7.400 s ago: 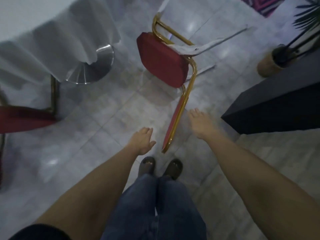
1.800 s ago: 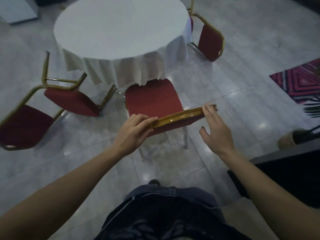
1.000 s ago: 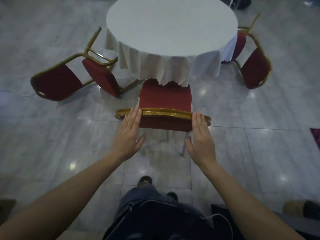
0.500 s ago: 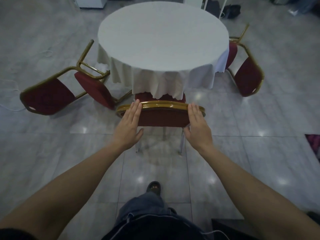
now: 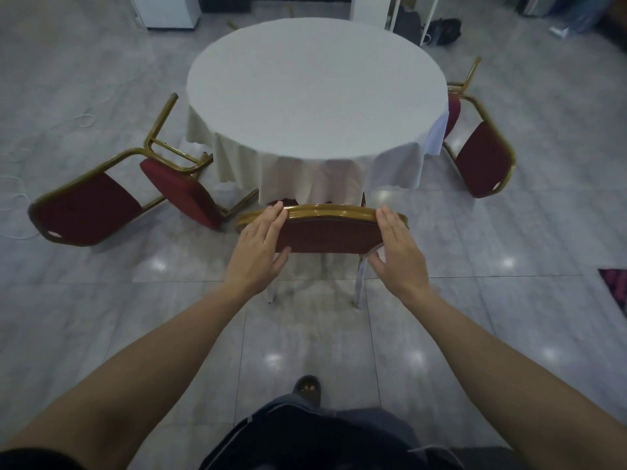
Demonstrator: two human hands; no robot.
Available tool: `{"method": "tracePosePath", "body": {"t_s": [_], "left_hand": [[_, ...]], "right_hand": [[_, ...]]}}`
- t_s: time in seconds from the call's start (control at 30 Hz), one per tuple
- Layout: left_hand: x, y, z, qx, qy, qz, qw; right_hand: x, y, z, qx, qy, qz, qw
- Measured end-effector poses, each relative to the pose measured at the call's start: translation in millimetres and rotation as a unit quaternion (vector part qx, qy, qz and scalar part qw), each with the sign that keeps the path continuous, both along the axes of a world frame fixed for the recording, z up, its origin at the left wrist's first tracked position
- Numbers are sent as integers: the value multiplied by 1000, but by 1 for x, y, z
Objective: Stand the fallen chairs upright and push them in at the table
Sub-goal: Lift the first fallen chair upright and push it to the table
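Note:
A red chair with a gold frame (image 5: pixel 325 232) stands upright in front of me, its seat almost fully under the white cloth of the round table (image 5: pixel 315 96). My left hand (image 5: pixel 259 252) lies flat against the left of the chair's backrest, fingers straight and together. My right hand (image 5: pixel 398 252) presses flat on the right end in the same way. Neither hand is wrapped around the frame. A second red chair (image 5: pixel 112 201) lies on its side to the left of the table. A third red chair (image 5: pixel 481 154) lies tipped over at the table's right.
Grey glossy floor tiles (image 5: pixel 305 340) spread all around. A white cabinet (image 5: pixel 166 10) and dark bags (image 5: pixel 441 30) stand behind the table. A patterned rug corner (image 5: pixel 615 286) shows at the right edge. My foot (image 5: pixel 307 386) is on the tiles below the chair.
The chair, first lying on the floor, now stands upright and has slid forward under the tablecloth, hiding its seat. My hands went from gripping the backrest to pressing flat on it.

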State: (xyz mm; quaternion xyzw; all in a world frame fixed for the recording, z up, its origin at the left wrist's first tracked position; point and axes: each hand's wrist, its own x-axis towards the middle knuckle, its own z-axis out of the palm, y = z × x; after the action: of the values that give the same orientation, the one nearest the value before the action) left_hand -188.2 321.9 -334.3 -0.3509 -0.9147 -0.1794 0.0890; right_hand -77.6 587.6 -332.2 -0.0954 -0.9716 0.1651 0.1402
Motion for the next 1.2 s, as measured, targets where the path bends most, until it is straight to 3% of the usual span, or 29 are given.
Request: {"method": "tracePosePath", "body": {"t_s": [0.17,0.43,0.63,1.2], "left_hand": [[-40,-7,19,-8,13,2,1000],[-38,3,16,-46,11,21,999],[-20,43,25,-63,-7,-6,998],[-46,7,33,-124,-42,-17,991]], "right_hand": [[-23,13,23,12,46,-10,999],[-39,59,46,44,-41,72,996],[-32,100,51,29,-91,30,995],[-41,61,49,48,-91,1,995]]}}
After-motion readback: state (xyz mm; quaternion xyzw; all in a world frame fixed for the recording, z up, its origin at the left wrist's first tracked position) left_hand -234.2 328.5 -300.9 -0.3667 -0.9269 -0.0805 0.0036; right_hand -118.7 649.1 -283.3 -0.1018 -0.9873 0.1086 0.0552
